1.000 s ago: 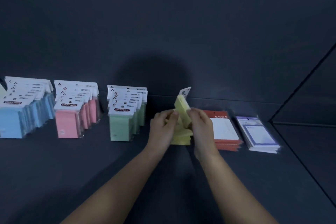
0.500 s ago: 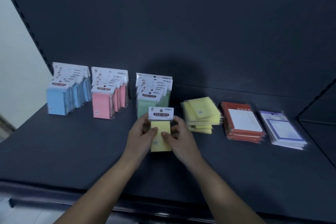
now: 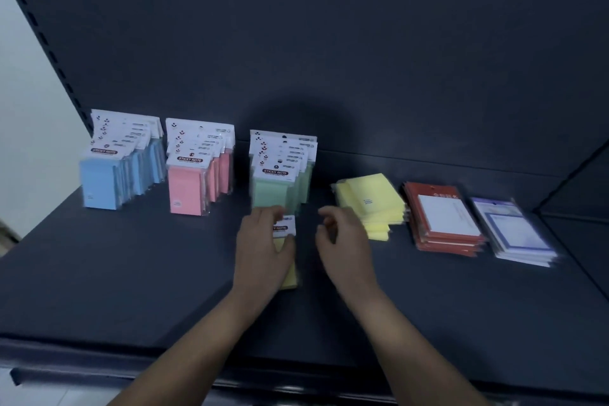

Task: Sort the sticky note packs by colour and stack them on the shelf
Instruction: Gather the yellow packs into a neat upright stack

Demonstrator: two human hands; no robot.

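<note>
**Yellow pack in hand, yellow row not yet begun**

The dark shelf (image 3: 131, 290) carries everything, and the green row (image 3: 273, 189) of upright packs near its middle serves as the marker for the rest. Just left of the green row stands the pink row (image 3: 186, 191), and further left the blue row (image 3: 99, 184), both upright with their header cards facing forward. To the right of the green row a loose yellow pile (image 3: 372, 198) lies flat. Beyond that lies a red pile (image 3: 441, 217), and furthest right a purple-edged pile (image 3: 514, 234).

Directly in front of the green row, the left hand (image 3: 260, 254) grips a single yellow pack (image 3: 290, 273), with the thumb across its face below the header card. The right hand (image 3: 342, 241) hovers in front of the gap between the green row and the yellow pile. Its fingers are loosely curled and hold nothing, and it is close to the pack without touching it.

Three colours look sorted, and yellow appears to be the colour being worked on. The likely next move is to stand this pack upright in the gap to the right of the green row, header card forward, to start a matching row. The free hand would then fetch the next pack from the flat yellow pile. The first pack has nothing to lean on, so it may tip unless it is set down squarely.
</note>
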